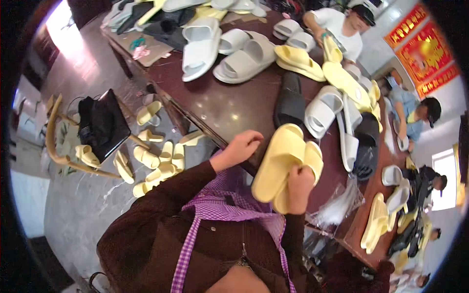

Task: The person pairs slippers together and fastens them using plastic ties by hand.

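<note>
My right hand (300, 189) is closed on a pair of pale yellow slide sandals (277, 158) just over the table's near edge. The two sandals lie side by side, and my fingers hide part of the right one. To their left, at the table edge, my left hand (242, 148) holds nothing; its fingers are loosely bent and apart. Beyond the held pair, a black slide (290, 102) in clear wrap and a grey-white slide (323, 112) lie on the dark red table (222, 105).
More white, grey and yellow slides (245, 59) cover the far table. Clear plastic bags (338, 205) lie at the right edge. Several yellow slides (161, 172) sit on the floor at left, beside a wooden chair (61, 158) with a black bag. Co-workers (342, 30) work along the right side.
</note>
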The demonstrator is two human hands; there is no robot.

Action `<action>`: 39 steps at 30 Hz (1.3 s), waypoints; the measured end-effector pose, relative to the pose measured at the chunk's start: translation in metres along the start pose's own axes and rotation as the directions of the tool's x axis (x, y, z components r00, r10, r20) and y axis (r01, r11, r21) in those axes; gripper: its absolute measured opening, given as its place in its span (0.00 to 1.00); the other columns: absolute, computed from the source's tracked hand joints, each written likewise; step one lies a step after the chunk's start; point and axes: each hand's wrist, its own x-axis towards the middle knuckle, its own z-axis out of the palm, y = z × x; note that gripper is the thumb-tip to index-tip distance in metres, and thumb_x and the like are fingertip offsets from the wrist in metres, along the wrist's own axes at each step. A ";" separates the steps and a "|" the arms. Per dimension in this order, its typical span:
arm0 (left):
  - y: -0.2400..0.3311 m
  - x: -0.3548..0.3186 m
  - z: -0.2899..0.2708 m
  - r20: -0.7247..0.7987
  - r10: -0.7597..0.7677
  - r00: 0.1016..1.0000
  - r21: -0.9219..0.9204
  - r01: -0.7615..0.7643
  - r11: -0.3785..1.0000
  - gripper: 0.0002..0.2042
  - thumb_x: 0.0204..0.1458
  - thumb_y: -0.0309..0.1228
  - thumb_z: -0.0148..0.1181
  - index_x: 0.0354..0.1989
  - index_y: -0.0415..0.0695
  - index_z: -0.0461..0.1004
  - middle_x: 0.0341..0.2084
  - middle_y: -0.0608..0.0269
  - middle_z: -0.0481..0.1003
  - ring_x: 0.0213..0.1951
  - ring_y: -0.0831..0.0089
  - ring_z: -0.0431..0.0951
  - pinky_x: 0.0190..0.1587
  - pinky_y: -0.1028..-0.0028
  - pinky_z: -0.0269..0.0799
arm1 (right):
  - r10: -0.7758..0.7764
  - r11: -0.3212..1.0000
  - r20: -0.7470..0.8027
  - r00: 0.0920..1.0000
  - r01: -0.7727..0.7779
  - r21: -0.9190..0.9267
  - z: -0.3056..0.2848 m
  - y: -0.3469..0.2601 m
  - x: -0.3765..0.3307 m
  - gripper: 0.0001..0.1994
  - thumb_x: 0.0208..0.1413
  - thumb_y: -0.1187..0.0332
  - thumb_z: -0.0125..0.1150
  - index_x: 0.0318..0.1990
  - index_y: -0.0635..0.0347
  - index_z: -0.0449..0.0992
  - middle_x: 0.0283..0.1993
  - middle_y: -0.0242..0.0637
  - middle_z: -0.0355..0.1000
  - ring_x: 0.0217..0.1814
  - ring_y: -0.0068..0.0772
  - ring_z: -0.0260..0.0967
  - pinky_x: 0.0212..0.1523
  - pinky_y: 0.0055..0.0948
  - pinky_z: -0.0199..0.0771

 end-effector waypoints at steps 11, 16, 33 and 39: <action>0.008 -0.001 -0.025 0.123 -0.240 0.963 -0.381 0.269 0.885 0.11 0.54 0.28 0.50 0.44 0.37 0.70 0.27 0.61 0.74 0.25 0.77 0.74 0.27 0.79 0.69 | -0.020 0.828 -0.175 0.984 -0.082 -0.554 -0.267 0.135 0.132 0.18 0.55 0.59 0.53 0.36 0.71 0.74 0.34 0.55 0.73 0.37 0.50 0.72 0.38 0.40 0.70; -0.020 0.031 -0.086 -0.049 -0.339 0.940 -0.813 0.160 0.561 0.15 0.55 0.40 0.52 0.41 0.40 0.68 0.31 0.55 0.74 0.27 0.69 0.74 0.28 0.71 0.70 | -0.145 0.826 -0.525 0.839 -0.189 -0.530 -0.342 0.185 0.141 0.22 0.57 0.52 0.51 0.48 0.62 0.73 0.40 0.45 0.75 0.41 0.43 0.73 0.42 0.35 0.70; -0.069 0.032 -0.185 -0.386 -0.536 0.751 -0.914 -0.232 0.332 0.17 0.50 0.26 0.48 0.50 0.38 0.61 0.43 0.50 0.69 0.40 0.56 0.72 0.42 0.59 0.71 | 0.168 0.767 0.172 0.971 -0.238 0.596 -0.048 0.040 -0.010 0.08 0.58 0.69 0.53 0.39 0.63 0.75 0.29 0.29 0.72 0.24 0.14 0.62 0.24 0.14 0.64; -0.018 -0.039 -0.167 -0.152 -0.465 0.872 -0.875 0.101 0.474 0.19 0.48 0.26 0.50 0.51 0.37 0.63 0.40 0.53 0.72 0.37 0.62 0.74 0.33 0.65 0.73 | 0.147 0.703 0.235 0.961 -0.268 0.659 -0.059 0.031 -0.001 0.09 0.58 0.70 0.52 0.42 0.64 0.74 0.30 0.31 0.73 0.26 0.15 0.64 0.26 0.15 0.65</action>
